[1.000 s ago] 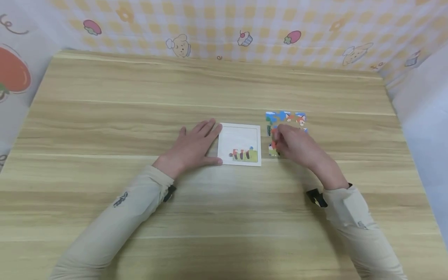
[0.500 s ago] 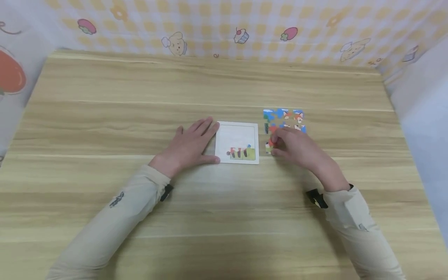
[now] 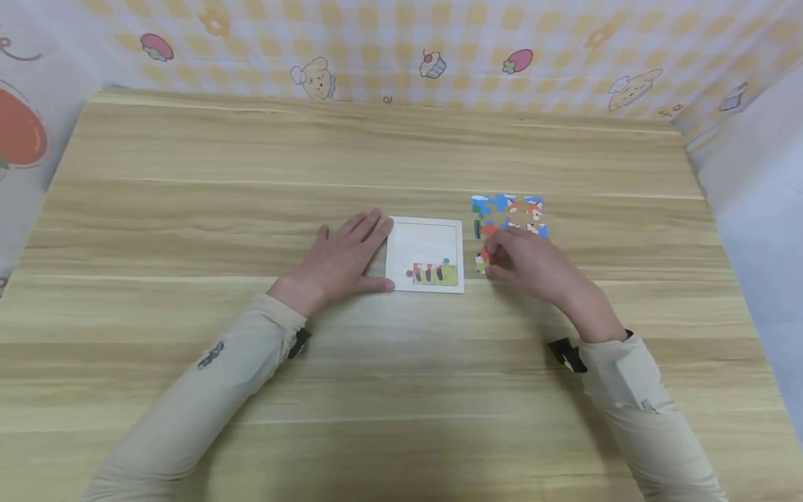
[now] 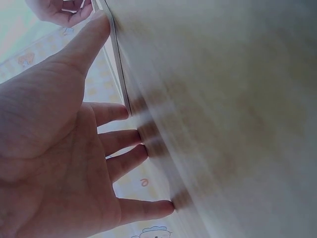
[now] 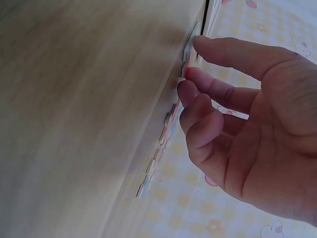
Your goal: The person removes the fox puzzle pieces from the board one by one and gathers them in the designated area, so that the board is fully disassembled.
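A white square puzzle board (image 3: 423, 240) lies flat, with a few joined puzzle pieces (image 3: 435, 275) in its lower right corner. My left hand (image 3: 335, 265) is spread at its left edge, thumb (image 4: 94, 37) and index fingertip touching the border, the other fingertips on the table. To the right, my right hand (image 3: 533, 268) has thumb and index finger at opposite edges of a red and green puzzle piece (image 3: 482, 262), pinching it at table level. In the right wrist view that piece (image 5: 190, 44) looks slightly tilted. The right hand's other fingers are curled and cover part of the loose pieces.
Loose puzzle pieces (image 3: 502, 203) with blue sky and fox parts lie in rows beyond the right hand. The wooden table (image 3: 389, 390) extends around the board. A yellow checked cloth (image 3: 376, 42) stands behind the table's far edge.
My right hand has shifted slightly and lowered its thumb to the near edge of the red and green puzzle piece. The left hand and board keep their places; the head view moved a little.
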{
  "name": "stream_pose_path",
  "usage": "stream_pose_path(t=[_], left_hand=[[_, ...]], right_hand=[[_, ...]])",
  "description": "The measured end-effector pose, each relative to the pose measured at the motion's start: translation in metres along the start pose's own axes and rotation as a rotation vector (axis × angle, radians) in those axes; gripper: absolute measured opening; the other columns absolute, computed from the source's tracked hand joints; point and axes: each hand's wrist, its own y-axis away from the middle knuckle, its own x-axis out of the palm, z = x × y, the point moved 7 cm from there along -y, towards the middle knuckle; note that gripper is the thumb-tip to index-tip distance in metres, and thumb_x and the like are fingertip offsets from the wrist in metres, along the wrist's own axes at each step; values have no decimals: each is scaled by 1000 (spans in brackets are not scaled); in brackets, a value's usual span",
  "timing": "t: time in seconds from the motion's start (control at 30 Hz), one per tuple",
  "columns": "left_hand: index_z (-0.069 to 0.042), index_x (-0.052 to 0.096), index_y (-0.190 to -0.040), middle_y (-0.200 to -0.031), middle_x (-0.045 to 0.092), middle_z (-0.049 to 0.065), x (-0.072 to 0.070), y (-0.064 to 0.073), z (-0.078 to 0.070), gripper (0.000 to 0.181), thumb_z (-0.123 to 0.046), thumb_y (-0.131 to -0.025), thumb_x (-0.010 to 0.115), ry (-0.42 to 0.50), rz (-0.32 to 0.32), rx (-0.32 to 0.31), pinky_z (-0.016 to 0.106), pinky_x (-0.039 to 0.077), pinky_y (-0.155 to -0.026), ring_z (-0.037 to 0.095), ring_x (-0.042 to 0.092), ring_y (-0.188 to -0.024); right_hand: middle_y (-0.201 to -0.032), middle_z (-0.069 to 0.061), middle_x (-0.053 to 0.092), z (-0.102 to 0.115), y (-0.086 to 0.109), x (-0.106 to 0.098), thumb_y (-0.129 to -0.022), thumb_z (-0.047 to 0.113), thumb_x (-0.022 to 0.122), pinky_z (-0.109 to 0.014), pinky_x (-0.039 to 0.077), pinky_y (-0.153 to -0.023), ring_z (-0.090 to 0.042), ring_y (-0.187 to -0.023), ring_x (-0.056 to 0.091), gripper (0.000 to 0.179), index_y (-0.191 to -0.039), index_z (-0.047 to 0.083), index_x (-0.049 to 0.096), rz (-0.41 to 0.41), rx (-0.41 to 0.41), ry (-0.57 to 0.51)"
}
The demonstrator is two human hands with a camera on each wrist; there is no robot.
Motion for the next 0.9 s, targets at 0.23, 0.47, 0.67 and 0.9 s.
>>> stream_pose_path(t=[0.23, 0.47, 0.67, 0.9], left_hand=[[-15, 10, -151, -155, 1, 7, 0, -1, 0, 96, -59, -81, 59, -2, 3, 3, 66, 11, -101, 25, 1, -141], [-15, 9, -151, -155, 0, 7, 0, 0, -1, 96, -59, -81, 58, -1, 7, 1, 65, 10, -102, 25, 0, -141], [-15, 9, -151, -155, 0, 7, 0, -1, -1, 96, -59, -81, 59, 2, 5, 0, 66, 10, -101, 26, 0, -141], [-15, 10, -151, -155, 0, 7, 1, -1, 0, 95, -59, -81, 59, 2, 10, 2, 66, 11, -101, 26, 0, -141]], right_hand=[[-94, -7, 60, 7, 9, -13, -87, 11, 62, -41, 47, -73, -24, -85, 57, 14, -98, 2, 62, -141, -88, 30], [-97, -7, 61, 19, 8, -10, -87, 11, 63, -37, 48, -68, -21, -80, 59, 13, -97, 3, 64, -141, -119, 60], [-92, -7, 61, 49, -1, -2, -83, 6, 66, -33, 47, -72, -21, -81, 55, 15, -97, 2, 65, -109, -251, 55], [-95, -3, 59, 75, -20, 14, -82, 0, 61, -26, 46, -63, -15, -70, 54, 24, -106, 7, 65, 58, -275, 54]])
